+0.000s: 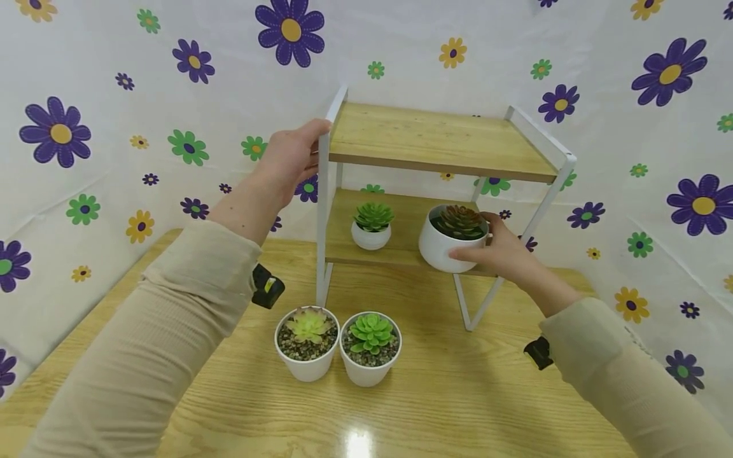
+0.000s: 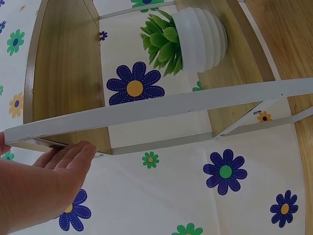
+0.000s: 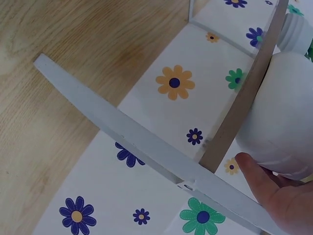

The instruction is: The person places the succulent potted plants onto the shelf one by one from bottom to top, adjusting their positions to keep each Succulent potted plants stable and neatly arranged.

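Both arms (image 1: 172, 324) reach forward, left hand (image 1: 288, 160) gripping higher than the right hand (image 1: 499, 249).

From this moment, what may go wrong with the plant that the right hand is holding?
The white pot in the right hand overlaps the front edge of the lower shelf in the head view, so it might catch or tip there. Moved leftward, it might knock the small ribbed pot. The left hand grips the frame; a bump could perhaps shift it.

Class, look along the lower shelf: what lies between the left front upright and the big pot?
The small pot with its succulent, on the lower shelf; bare wood shows between it and the big pot. The head view shows this.
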{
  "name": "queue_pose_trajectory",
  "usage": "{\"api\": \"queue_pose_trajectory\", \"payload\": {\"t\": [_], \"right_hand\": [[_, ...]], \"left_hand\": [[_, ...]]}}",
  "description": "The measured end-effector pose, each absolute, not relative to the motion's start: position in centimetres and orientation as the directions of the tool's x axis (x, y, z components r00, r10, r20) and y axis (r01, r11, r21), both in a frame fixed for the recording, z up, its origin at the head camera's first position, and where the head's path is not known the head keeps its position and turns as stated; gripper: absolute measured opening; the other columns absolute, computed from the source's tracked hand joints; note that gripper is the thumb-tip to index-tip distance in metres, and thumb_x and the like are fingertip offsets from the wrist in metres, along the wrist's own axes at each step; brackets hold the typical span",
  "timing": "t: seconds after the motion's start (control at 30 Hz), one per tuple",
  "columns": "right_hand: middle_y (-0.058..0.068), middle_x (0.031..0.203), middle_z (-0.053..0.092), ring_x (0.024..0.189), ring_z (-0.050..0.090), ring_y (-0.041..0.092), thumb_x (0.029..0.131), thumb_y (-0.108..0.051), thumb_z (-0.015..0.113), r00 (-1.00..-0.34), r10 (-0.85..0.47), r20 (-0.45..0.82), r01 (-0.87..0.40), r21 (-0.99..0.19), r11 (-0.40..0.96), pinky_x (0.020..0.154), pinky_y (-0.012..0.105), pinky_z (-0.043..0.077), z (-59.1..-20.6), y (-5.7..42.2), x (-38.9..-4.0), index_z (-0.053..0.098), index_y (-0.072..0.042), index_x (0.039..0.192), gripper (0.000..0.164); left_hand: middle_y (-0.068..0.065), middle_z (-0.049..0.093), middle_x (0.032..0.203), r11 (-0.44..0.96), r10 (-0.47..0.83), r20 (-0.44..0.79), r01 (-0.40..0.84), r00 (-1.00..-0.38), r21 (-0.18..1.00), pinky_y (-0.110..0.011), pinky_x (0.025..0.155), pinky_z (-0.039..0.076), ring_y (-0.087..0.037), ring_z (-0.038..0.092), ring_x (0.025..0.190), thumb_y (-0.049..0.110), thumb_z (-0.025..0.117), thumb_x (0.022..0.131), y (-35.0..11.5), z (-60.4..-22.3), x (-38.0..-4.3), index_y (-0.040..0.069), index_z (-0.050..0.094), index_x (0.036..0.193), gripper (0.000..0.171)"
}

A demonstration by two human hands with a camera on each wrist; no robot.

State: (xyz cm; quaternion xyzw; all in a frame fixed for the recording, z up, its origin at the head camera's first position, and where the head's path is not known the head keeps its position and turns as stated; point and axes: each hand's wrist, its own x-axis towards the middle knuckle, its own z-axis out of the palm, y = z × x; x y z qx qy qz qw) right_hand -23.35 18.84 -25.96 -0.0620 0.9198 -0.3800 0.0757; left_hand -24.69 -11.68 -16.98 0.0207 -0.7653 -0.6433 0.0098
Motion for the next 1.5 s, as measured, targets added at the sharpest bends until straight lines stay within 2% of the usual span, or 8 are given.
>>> {"api": "queue_pose_trajectory", "payload": {"t": [0.5, 0.7, 1.07, 1.3, 1.4, 1.5], "right_hand": [[0.024, 0.154, 0.012, 0.142, 0.015, 0.041, 0.086, -0.034, 0.066, -0.987, -0.146, -0.066, -0.046, -0.755, 0.655, 0.115, 0.051, 0.020, -25.6, 18.0, -24.5, -0.004, -0.004, 0.149, 0.099], [0.021, 0.155, 0.013, 0.142, 0.016, 0.040, 0.085, -0.035, 0.066, -0.990, -0.127, -0.061, -0.033, -0.775, 0.632, 0.116, 0.051, 0.019, -25.8, 17.7, -25.0, -0.005, -0.007, 0.150, 0.100], [0.023, 0.154, 0.013, 0.142, 0.016, 0.039, 0.086, -0.034, 0.065, -0.990, -0.122, -0.068, -0.022, -0.782, 0.623, 0.116, 0.051, 0.018, -25.6, 17.8, -25.3, -0.005, -0.005, 0.149, 0.099], [0.027, 0.154, 0.005, 0.143, 0.011, 0.041, 0.087, -0.033, 0.063, -0.987, -0.122, -0.101, 0.006, -0.794, 0.608, 0.117, 0.050, 0.016, -25.9, 17.6, -25.2, -0.016, -0.002, 0.147, 0.104], [0.029, 0.153, 0.005, 0.141, 0.015, 0.043, 0.087, -0.035, 0.063, -0.987, -0.117, -0.111, 0.015, -0.784, 0.620, 0.116, 0.052, 0.019, -26.0, 17.8, -24.8, -0.019, -0.002, 0.146, 0.105], [0.029, 0.153, 0.007, 0.140, 0.018, 0.045, 0.088, -0.035, 0.062, -0.985, -0.129, -0.111, 0.008, -0.785, 0.619, 0.113, 0.053, 0.024, -26.1, 18.1, -24.0, -0.016, -0.003, 0.147, 0.103]], "left_hand": [[-0.004, 0.043, 0.145, 0.151, -0.042, -0.013, -0.019, -0.999, 0.988, -0.025, 0.111, 0.033, -0.014, 0.042, 0.133, 0.045, 0.044, 0.095, -11.6, -16.3, -24.2, 0.010, 0.041, 0.139, 0.056], [-0.003, 0.043, 0.145, 0.147, -0.049, -0.013, -0.020, -0.999, 0.989, -0.025, 0.111, 0.034, -0.014, 0.043, 0.133, 0.044, 0.044, 0.095, -11.7, -16.3, -24.3, 0.010, 0.042, 0.139, 0.056], [-0.004, 0.046, 0.143, 0.147, -0.058, -0.004, -0.013, -0.998, 0.989, -0.025, 0.110, 0.034, -0.014, 0.045, 0.131, 0.044, 0.045, 0.094, -11.5, -16.3, -24.3, 0.010, 0.044, 0.137, 0.055], [-0.004, 0.046, 0.143, 0.155, -0.054, -0.015, -0.023, -0.998, 0.988, -0.026, 0.111, 0.033, -0.015, 0.045, 0.131, 0.044, 0.044, 0.094, -11.6, -16.5, -24.4, 0.010, 0.044, 0.137, 0.054], [-0.004, 0.046, 0.142, 0.158, -0.055, -0.024, -0.032, -0.998, 0.987, -0.026, 0.111, 0.033, -0.015, 0.045, 0.131, 0.043, 0.043, 0.095, -11.5, -16.7, -24.5, 0.009, 0.045, 0.136, 0.053], [-0.004, 0.046, 0.142, 0.163, -0.060, -0.025, -0.035, -0.998, 0.986, -0.026, 0.110, 0.034, -0.015, 0.045, 0.131, 0.043, 0.043, 0.095, -11.5, -16.8, -24.6, 0.009, 0.045, 0.136, 0.054]]}}
